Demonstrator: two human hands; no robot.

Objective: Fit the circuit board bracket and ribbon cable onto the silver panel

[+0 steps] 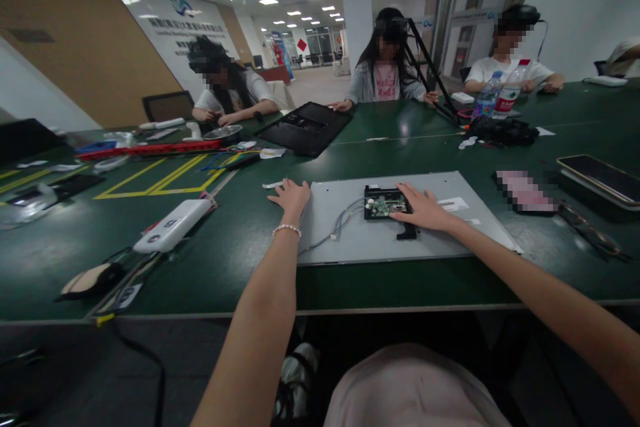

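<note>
A flat grey metal panel point(350, 240) lies on the green table before me. On its upper middle sits a green circuit board point(383, 205) in a black frame, with grey cables point(340, 219) running from it to the panel's left edge. My right hand point(425, 209) rests at the board's right end, thumb and fingers spread, partly covering it. A black bracket piece point(409, 233) shows just below. My left hand point(293, 197), with a beaded bracelet at the wrist, is at the panel's upper left edge, fingers spread and holding nothing.
A white power strip point(173, 225) and a beige-topped mouse-like object point(93, 279) lie left. Right are a blurred pink object point(525, 191), a phone point(600, 177) and glasses point(593, 230). Across the table, people sit near a black panel point(305, 128), bottles point(510, 90) and a black stand point(435, 70).
</note>
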